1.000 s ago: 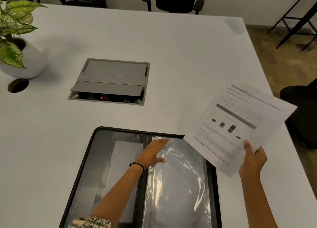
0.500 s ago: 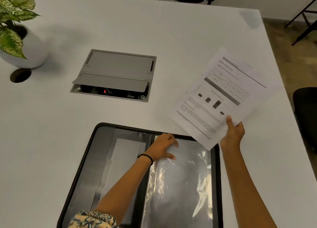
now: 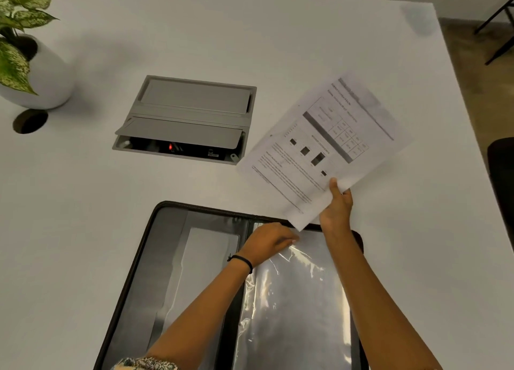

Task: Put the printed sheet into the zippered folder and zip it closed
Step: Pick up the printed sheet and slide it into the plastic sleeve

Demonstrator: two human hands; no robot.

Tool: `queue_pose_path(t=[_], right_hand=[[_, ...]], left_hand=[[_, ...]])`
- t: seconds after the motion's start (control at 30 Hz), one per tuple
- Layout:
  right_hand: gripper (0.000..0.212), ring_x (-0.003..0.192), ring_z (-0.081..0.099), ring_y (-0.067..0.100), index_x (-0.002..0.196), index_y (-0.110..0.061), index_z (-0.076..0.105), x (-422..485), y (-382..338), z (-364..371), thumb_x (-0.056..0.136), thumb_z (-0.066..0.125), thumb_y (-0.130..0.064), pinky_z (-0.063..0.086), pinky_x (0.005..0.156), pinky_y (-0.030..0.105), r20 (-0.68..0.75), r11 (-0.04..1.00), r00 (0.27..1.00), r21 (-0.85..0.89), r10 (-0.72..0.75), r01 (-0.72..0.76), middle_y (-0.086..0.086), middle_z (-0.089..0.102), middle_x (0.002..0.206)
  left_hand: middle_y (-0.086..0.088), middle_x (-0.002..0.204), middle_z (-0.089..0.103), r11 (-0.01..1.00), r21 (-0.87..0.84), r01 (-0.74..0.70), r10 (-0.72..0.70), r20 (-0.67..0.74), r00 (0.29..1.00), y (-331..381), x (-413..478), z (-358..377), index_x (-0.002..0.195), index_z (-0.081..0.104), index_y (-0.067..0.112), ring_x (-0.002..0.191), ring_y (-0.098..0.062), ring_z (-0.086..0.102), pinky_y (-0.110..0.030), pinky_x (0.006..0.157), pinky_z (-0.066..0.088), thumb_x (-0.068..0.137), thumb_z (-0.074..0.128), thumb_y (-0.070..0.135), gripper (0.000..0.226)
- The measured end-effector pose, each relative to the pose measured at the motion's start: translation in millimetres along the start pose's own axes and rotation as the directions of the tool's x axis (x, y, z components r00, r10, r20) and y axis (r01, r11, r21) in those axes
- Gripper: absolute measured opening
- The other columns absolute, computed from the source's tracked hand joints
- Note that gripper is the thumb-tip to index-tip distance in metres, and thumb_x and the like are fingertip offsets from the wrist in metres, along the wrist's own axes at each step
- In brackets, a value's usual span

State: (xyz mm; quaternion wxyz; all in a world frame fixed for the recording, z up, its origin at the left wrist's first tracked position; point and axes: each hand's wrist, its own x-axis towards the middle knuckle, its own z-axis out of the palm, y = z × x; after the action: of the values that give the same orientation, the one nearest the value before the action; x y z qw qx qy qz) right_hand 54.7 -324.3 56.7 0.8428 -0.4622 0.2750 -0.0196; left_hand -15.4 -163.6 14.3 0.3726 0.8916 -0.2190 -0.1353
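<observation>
The white printed sheet (image 3: 325,147), pinched by right hand (image 3: 336,208), has shifted toward 9 o'clock; left hand (image 3: 267,243), pinching clear plastic sleeve (image 3: 300,300) in black zippered folder (image 3: 164,258), should spread it.

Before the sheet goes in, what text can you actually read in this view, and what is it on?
No text here is legible.
Printed sheet, held in the right hand: heading lines, a table and paragraphs, all too blurred to read.
Table power box: a small white label inside, too small to read.
Zippered folder: no text visible.
</observation>
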Motion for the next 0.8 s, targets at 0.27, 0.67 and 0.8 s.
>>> queue_pose_path(t=[0.27,0.67,0.8], right_hand=[[0.014,0.098,0.064,0.028,0.102,-0.017,0.062,6,12,-28,0.089,0.059,-0.012,0.054,0.084,0.044,-0.046,0.968,0.995,-0.229,0.094,-0.102,0.007,0.067,0.103],[0.034,0.083,0.063,0.018,0.121,-0.003,0.055,47,-29,-53,0.088,0.059,-0.009,0.051,0.077,0.04,0.021,0.823,0.985,-0.551,0.174,-0.134,0.016,0.06,0.122],[0.037,0.085,0.063,0.018,0.124,0.002,0.052,55,-34,-50,0.088,0.059,-0.004,0.047,0.089,0.041,0.081,0.805,0.974,-0.579,0.214,-0.129,0.019,0.057,0.125]], left_hand=[[-0.003,0.108,0.071,0.998,-0.045,0.046,-0.045,0.035,0.998,-8,0,-2,0.108,0.069,0.016,0.1,-0.017,0.062,-0.029,0.089,0.048,0.093,0.055,0.026,0.023],[-0.001,0.082,0.071,0.983,-0.008,0.186,-0.185,0.057,0.981,-42,3,-41,0.085,0.072,0.017,0.072,-0.005,0.05,-0.003,0.065,0.033,0.082,0.07,0.031,0.015],[-0.002,0.089,0.067,0.978,0.051,0.204,-0.206,0.028,0.978,-56,2,-48,0.084,0.069,0.015,0.082,-0.014,0.051,-0.027,0.076,0.042,0.083,0.068,0.029,0.014]])
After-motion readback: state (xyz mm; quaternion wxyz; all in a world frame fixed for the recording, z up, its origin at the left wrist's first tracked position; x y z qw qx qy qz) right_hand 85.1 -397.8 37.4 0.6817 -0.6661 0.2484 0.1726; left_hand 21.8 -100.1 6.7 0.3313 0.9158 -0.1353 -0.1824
